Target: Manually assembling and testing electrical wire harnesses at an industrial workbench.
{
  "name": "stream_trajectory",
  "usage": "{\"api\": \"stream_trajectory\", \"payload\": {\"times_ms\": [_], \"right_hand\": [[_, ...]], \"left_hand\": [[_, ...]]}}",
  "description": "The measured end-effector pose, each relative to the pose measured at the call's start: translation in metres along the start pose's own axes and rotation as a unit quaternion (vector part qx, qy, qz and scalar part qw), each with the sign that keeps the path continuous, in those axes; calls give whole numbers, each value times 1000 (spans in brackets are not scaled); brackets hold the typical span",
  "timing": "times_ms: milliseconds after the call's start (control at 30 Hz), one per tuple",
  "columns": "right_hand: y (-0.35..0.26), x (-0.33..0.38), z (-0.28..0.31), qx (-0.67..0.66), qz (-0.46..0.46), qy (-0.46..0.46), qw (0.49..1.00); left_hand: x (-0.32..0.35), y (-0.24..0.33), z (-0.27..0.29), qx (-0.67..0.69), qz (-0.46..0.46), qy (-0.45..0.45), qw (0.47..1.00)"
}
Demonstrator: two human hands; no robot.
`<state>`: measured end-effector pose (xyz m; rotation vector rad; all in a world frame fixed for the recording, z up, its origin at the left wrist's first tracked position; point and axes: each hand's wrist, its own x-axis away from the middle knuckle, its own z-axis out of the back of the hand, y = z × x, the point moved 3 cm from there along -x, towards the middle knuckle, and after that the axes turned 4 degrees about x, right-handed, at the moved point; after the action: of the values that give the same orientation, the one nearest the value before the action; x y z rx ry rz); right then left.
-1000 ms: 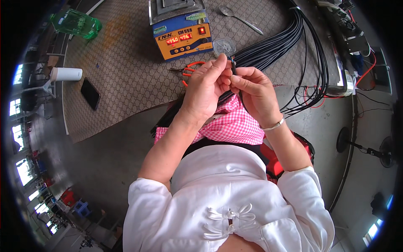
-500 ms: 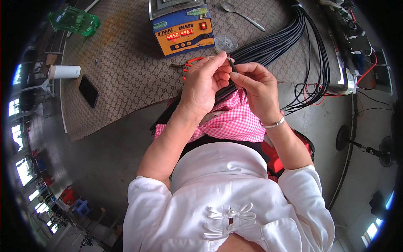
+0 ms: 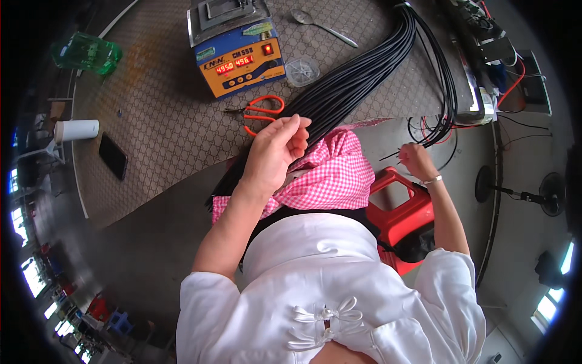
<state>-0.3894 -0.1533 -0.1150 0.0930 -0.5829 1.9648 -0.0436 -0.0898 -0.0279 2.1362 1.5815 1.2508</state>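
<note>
My left hand is raised over the bundle of black cables, near the table's front edge. Its fingers curl in and the thumb meets the index finger; anything between them is too small to make out. Out to the right, past the table edge, my right hand is closed on a black cable, whose short end sticks out on the left. Orange-handled scissors lie just beyond my left hand. Pink checked cloth covers my lap, below the bundle.
An orange and blue heating unit with a lit display stands at the back. Near it are a clear round dish and a spoon. A green bottle, white cup and phone lie left. A red stool stands right.
My hands were together at a black cable's end; now they are apart. My right hand has swung right and toward me, over the floor. My left hand stays near the bundle.
</note>
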Motion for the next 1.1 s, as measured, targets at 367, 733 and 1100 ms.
{"api": "stream_trajectory", "payload": {"times_ms": [367, 733, 1100], "right_hand": [[-88, -94, 80, 18, 128, 239, 962], [-80, -99, 136, -91, 202, 187, 957], [-99, -69, 117, 63, 200, 157, 965]], "left_hand": [[0, -21, -4, -129, -33, 22, 991], [-7, -32, -36, -594, -391, -86, 698], [40, -3, 31, -529, -208, 5, 823]]}}
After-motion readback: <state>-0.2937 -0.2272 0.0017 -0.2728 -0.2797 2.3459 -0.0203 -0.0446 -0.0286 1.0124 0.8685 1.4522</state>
